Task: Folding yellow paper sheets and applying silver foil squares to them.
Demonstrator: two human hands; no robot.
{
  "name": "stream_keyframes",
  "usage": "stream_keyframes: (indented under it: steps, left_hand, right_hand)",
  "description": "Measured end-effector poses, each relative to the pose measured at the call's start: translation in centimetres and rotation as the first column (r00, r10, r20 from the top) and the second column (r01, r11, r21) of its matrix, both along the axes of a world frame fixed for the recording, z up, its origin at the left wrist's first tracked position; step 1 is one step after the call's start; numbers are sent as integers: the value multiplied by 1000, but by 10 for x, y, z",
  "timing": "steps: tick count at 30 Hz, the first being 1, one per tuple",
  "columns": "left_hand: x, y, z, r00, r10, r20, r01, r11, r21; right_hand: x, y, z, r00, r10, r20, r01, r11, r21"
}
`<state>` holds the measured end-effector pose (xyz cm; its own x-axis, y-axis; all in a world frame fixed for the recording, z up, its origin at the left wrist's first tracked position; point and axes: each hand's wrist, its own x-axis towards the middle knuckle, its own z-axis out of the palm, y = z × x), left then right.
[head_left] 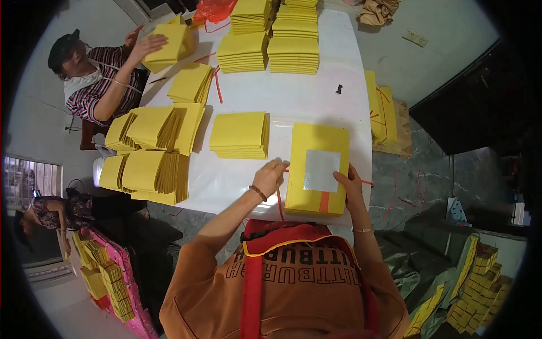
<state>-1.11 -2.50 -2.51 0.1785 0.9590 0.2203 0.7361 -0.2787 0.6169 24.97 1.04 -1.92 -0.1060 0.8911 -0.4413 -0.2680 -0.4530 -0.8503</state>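
Observation:
In front of me on the white table stands a thick stack of yellow paper (305, 138) with a greyish, shiny square sheet (322, 170) on its top. An orange-red band (324, 201) shows at its near side. My left hand (271, 176) is at the stack's left edge, its fingers pinched on a red strip (279, 204) that hangs toward the table's edge. My right hand (352, 183) grips the stack's right side, thumb on top and fingers down the side. A red strip end (367, 183) sticks out beyond that hand.
A smaller yellow stack (239, 134) lies left of mine. More stacks stand at the left (149, 124) and far end (243, 51) of the white table (293, 93). Across the left corner a co-worker (93, 79) handles a yellow stack (172, 51). Tied bundles (387, 116) sit beyond the right edge.

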Motion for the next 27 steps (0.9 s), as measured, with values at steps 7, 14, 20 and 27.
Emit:
stream_keyframes:
  steps: [7, 14, 20, 27]
  left_hand:
    - [-10, 16, -29, 982, -23, -188, 18, 999, -28]
    - [1, -1, 29, 988, 58, 146, -62, 998, 24]
    - [36, -28, 63, 962, -264, -66, 272, 939, 210]
    - [39, -14, 32, 786, 170, 594, -9, 964, -265]
  right_hand:
    - [-3, 6, -4, 1000, -3, 8, 3, 999, 50]
    - [9, -4, 18, 988, -86, 127, 83, 996, 30]
    - [16, -20, 34, 788, -6, 616, -402, 752, 522]
    - [6, -5, 13, 918, 79, 389, -249, 878, 409]
